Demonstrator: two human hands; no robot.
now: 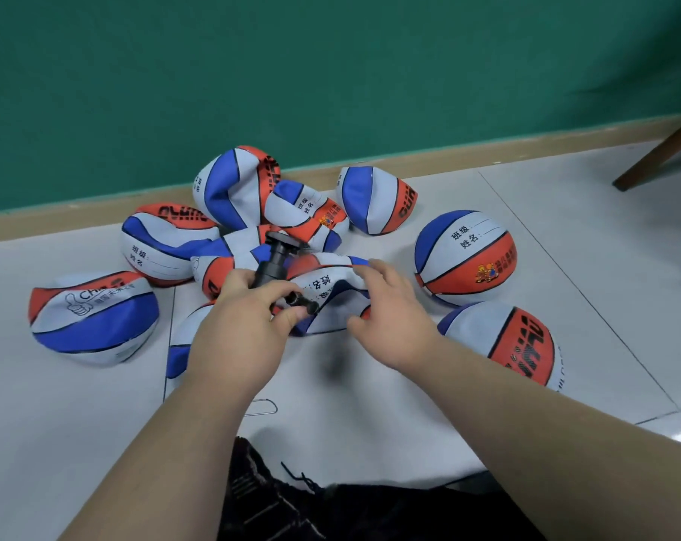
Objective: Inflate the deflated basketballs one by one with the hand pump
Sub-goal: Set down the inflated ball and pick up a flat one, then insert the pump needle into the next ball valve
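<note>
Several flattened red, white and blue basketballs lie in a heap on the pale floor. My left hand (245, 326) grips a small black hand pump (274, 263), its T-handle pointing away from me and its nozzle end by my thumb. My right hand (389, 322) rests with fingers spread on a crumpled deflated ball (331, 294) directly in front of me, next to the pump's nozzle. Two round, inflated balls sit to the right: one (466, 257) farther away, one (503, 341) close beside my right forearm.
A green wall with a tan skirting board (175, 197) runs behind the heap. A dark wooden furniture leg (659, 154) stands at the far right. A paper clip (262, 407) lies on the floor near my left forearm. My dark-clothed legs fill the bottom edge.
</note>
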